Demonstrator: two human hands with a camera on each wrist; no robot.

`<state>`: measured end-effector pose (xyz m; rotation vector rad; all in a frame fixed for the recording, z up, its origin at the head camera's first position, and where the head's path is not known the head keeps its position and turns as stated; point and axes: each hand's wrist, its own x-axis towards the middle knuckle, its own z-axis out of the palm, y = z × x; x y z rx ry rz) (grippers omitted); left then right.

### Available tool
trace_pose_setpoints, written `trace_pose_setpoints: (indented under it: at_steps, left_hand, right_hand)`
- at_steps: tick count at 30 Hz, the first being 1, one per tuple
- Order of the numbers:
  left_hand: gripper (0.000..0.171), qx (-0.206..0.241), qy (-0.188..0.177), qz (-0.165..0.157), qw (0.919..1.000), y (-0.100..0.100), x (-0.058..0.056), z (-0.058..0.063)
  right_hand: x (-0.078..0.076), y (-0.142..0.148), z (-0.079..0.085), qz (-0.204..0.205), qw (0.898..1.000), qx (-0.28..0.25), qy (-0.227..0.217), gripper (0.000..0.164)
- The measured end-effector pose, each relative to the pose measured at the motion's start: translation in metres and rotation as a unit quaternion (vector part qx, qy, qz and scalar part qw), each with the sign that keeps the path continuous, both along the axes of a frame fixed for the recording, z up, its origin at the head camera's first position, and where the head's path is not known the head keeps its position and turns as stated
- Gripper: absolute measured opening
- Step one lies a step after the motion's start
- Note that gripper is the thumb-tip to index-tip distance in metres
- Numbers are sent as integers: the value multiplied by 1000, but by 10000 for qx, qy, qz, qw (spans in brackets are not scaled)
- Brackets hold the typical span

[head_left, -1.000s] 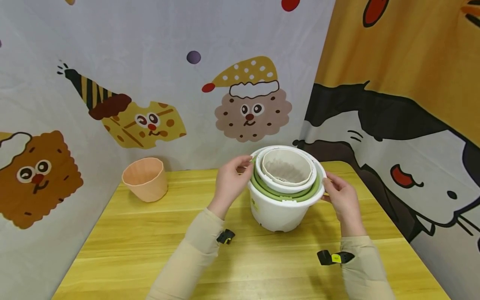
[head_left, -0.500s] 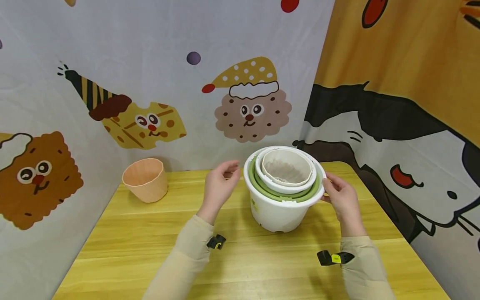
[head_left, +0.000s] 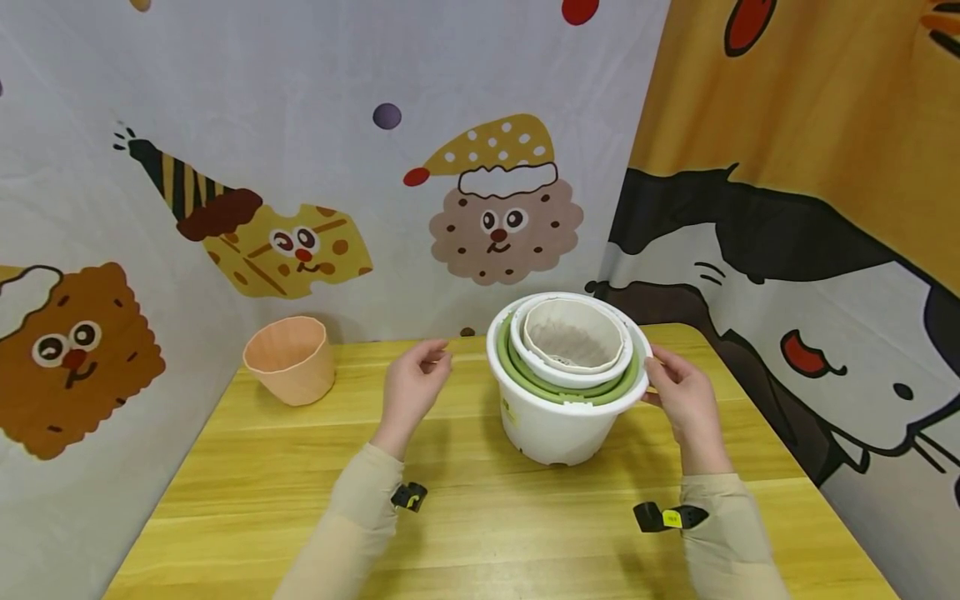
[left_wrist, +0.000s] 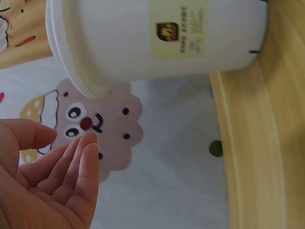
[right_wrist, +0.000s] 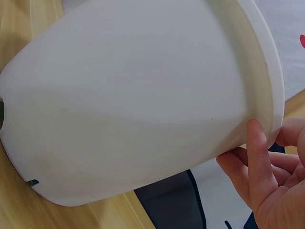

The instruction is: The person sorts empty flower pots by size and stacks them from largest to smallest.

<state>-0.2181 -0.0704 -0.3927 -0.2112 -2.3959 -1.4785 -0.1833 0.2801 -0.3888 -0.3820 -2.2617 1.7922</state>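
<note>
A large white flowerpot (head_left: 557,435) stands upright on the table, with a green pot (head_left: 516,373), a smaller white pot (head_left: 573,380) and a cream pot (head_left: 573,321) nested inside it. At its right side my right hand (head_left: 686,400) pinches the rim, thumb on top and fingers below, as the right wrist view shows. My left hand (head_left: 412,382) is in the air left of the stack, apart from it, its loosely bent fingers holding nothing. A yellowish label (left_wrist: 178,29) on the large pot's wall shows in the left wrist view.
A peach-coloured pot (head_left: 296,367) stands at the table's back left, near the wall. The wooden table (head_left: 480,533) meets cartoon-printed cloths (head_left: 315,133) behind and on the right.
My left hand has let go of the large white flowerpot's rim and moved left and slightly toward me. The right hand and the stacked pots have kept their places.
</note>
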Motion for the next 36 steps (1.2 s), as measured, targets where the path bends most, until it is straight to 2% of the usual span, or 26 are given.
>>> trace_pose_setpoints:
  at_steps: [6, 15, 24, 36]
  left_hand:
    - [28, 17, -239, 93, 9997, -13, 2, -10]
    - [29, -55, -280, 251, 9993, -31, 0, -27]
    - [34, -112, -445, 542, 9975, -49, 0, -38]
    - [44, 65, -807, 711, 9942, -68, 1, -53]
  right_hand:
    - [0, 0, -1, -4, 10000, -10, 7, 48]
    - [0, 1, -1, -6, 10000, -26, 25, 47]
    - [0, 1, -1, 3, 10000, 5, 52, 47]
    - [0, 0, -1, -23, 10000, 24, 48, 47]
